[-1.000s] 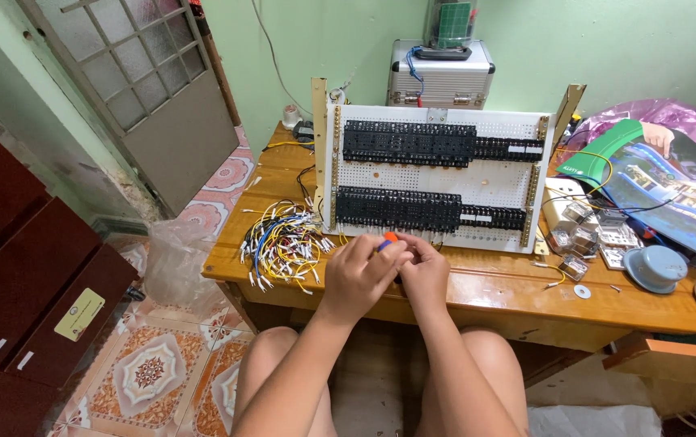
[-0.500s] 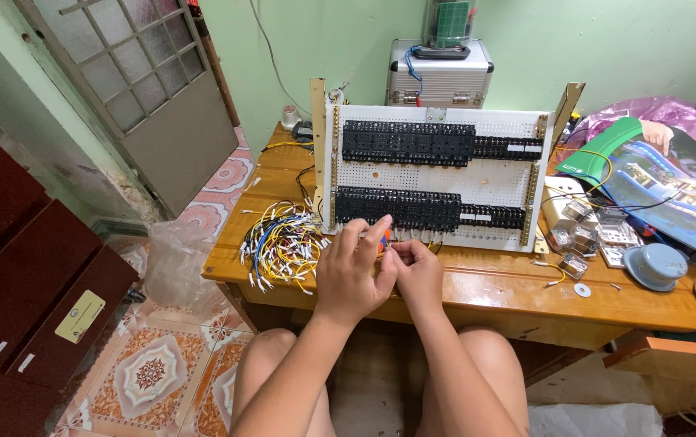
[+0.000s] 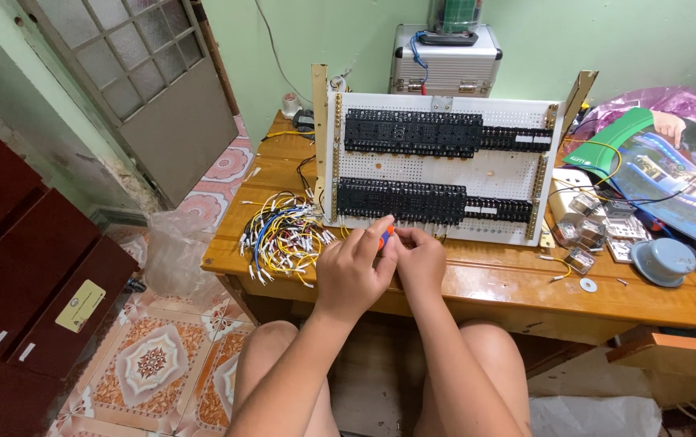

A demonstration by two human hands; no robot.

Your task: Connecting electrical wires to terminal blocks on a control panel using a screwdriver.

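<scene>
- Head view: left hand [image 3: 354, 271] fingers curled shut around an orange-handled tool [image 3: 384, 235]; only the handle end shows, tip hidden behind the fingers.
- Right hand [image 3: 419, 263] just beside the left, touching it; fingers bunched together near the tool's tip. Can't tell what they pinch, if anything.
- Both hands sit at the lower edge of the white perforated panel [image 3: 445, 174], right below the lower row of black terminal blocks [image 3: 433, 204]. Upper row of black blocks [image 3: 445, 133] is well apart from the hands.
- Panel stands tilted back on the wooden table [image 3: 494, 283].
- Bundle of loose wires [image 3: 283, 236], yellow, white and blue, lies on the table left of the panel, near the left hand.
- Right of the panel: small clear relays [image 3: 587, 231], a round grey-blue cap [image 3: 662, 260], an open magazine [image 3: 672, 178].
- Silver case [image 3: 445, 69] behind the panel, against the green wall.
</scene>
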